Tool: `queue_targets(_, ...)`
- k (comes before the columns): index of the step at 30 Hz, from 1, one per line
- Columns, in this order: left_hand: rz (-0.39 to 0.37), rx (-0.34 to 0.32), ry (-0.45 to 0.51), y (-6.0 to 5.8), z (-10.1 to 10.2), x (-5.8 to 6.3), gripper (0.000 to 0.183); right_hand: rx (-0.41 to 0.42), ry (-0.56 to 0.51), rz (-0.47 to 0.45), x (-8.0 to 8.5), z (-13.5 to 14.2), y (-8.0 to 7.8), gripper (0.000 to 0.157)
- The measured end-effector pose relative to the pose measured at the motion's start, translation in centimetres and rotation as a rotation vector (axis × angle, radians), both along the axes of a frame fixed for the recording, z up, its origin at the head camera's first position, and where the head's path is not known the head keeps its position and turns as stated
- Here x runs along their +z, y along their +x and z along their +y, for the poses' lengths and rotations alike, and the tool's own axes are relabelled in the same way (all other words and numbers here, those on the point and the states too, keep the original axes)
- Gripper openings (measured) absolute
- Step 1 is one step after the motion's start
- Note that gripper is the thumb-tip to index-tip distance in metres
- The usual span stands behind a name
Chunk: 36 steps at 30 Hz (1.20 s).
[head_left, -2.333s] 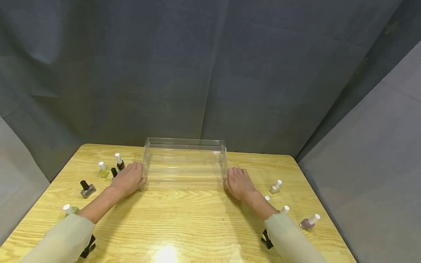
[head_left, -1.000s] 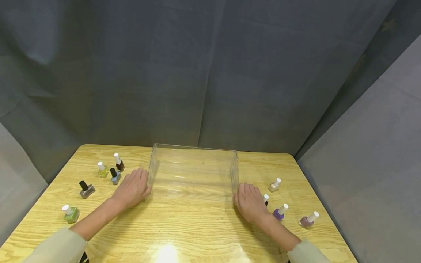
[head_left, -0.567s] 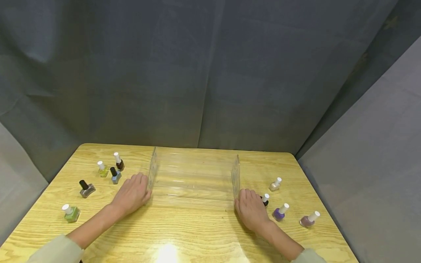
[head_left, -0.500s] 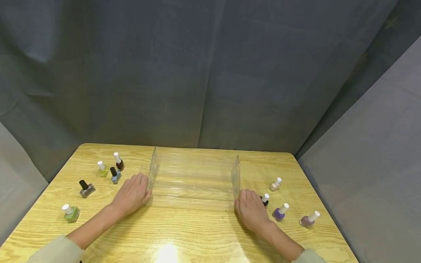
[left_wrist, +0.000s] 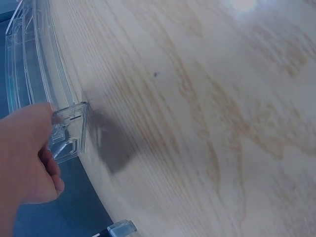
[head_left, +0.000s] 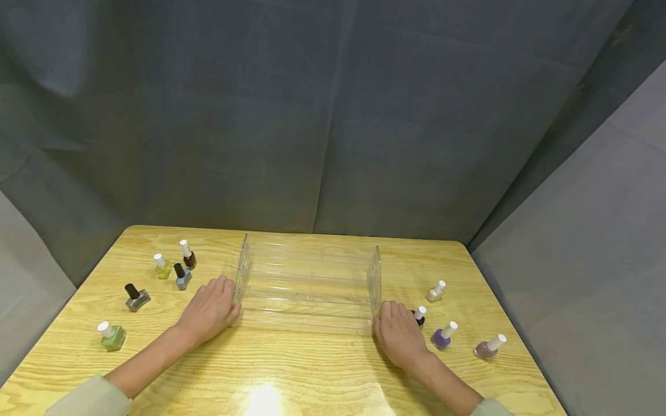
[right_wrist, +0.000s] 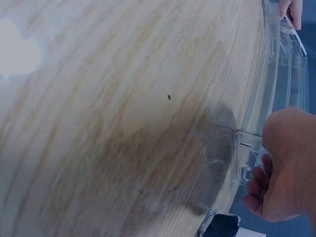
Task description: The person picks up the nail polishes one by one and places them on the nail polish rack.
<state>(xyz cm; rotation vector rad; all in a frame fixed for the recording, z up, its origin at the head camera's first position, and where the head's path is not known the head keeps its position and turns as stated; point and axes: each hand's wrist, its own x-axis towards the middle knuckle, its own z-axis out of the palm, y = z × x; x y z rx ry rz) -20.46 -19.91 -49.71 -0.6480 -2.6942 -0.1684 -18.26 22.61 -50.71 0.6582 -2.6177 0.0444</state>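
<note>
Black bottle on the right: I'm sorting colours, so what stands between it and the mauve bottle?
The purple bottle stands between the black bottle and the mauve bottle, as the head view shows.

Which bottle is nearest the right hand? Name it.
The white-capped black bottle, beside the right hand; the purple bottle and all others are farther off.

The person's left forearm (head_left: 151,361) is slanting inward over the worktop (head_left: 302,370) toward its far edge, and the left hand (head_left: 209,309) is gripping, fingers curling, its back facing up. The right forearm (head_left: 450,385) is mirroring that slant; the right hand (head_left: 399,335) is gripping too, fingers curling, sitting slightly farther from the far edge.
</note>
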Motion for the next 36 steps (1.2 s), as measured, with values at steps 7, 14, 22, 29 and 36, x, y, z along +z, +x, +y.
queue_targets(7, -0.011, -0.004, 0.023, 0.0, 0.1, -0.1, 0.024, -0.005, -0.014, 0.017, 0.0, -0.1, -0.1, 0.032)
queue_targets(14, -0.020, -0.004, 0.030, -0.1, 0.1, -0.1, 0.025, -0.020, -0.017, 0.034, 0.1, -0.2, -0.4, 0.034)
queue_targets(22, -0.022, -0.002, 0.039, -0.2, 0.2, 0.0, 0.025, -0.009, -0.018, 0.071, 0.2, -0.3, -0.6, 0.037)
queue_targets(29, -0.028, -0.008, 0.038, -0.3, 0.2, 0.1, 0.026, -0.062, -0.032, -0.058, 1.0, -0.4, -0.4, 0.033)
queue_targets(36, -0.058, 0.002, 0.045, -0.3, 0.2, -0.1, 0.026, -0.176, -0.129, -0.286, 3.2, -0.6, 0.5, 0.045)
